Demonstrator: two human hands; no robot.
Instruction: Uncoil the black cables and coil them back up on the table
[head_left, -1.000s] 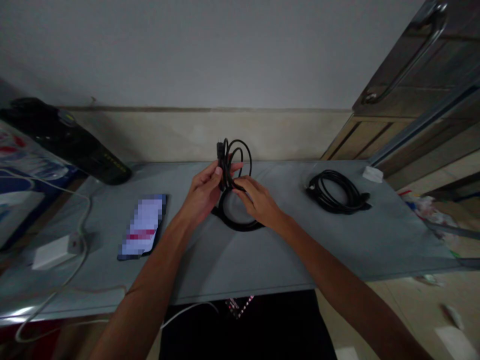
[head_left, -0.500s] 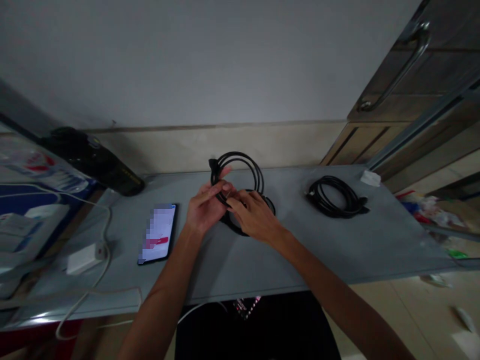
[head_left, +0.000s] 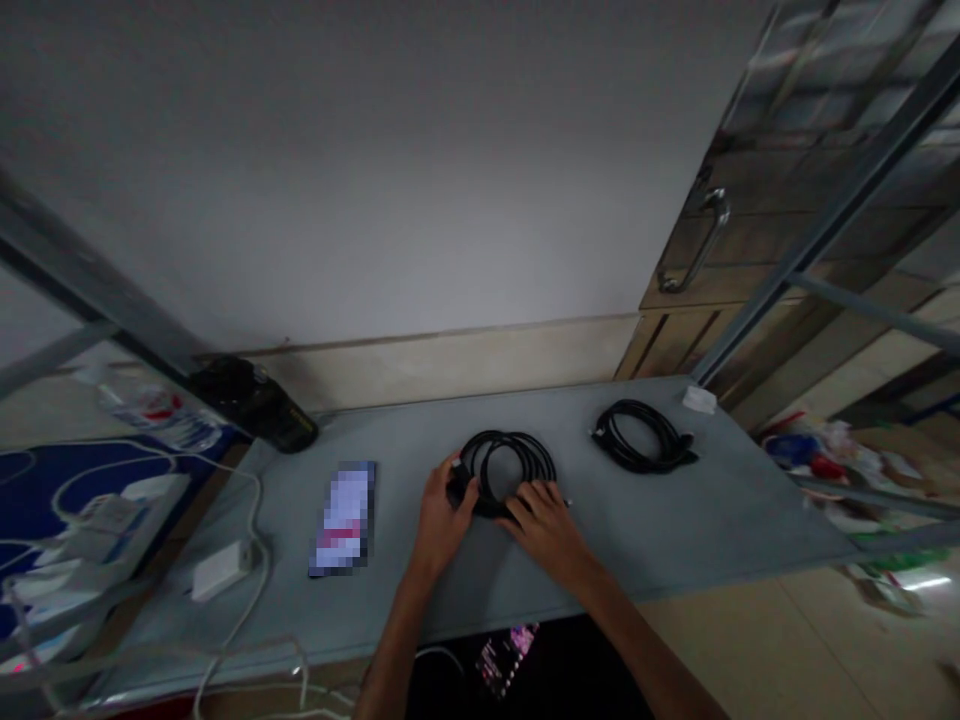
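A coiled black cable [head_left: 508, 464] lies flat on the grey table [head_left: 675, 520] in front of me. My left hand [head_left: 442, 512] grips the coil's left edge, fingers curled round the strands. My right hand [head_left: 545, 519] rests on the coil's near edge with the fingers pressed down on the cable. A second black coiled cable [head_left: 643, 437] lies apart to the right, untouched.
A phone [head_left: 345, 518] with a lit screen lies left of my hands. A white charger [head_left: 220, 568] with its white cord sits further left. A dark object [head_left: 255, 403] stands at the back left by the wall. A wooden door [head_left: 757, 240] and metal frame rise at right.
The coil, held up above the table before, now lies flat on it with both hands on it. The camera has tilted up and back, so everything sits lower in view.
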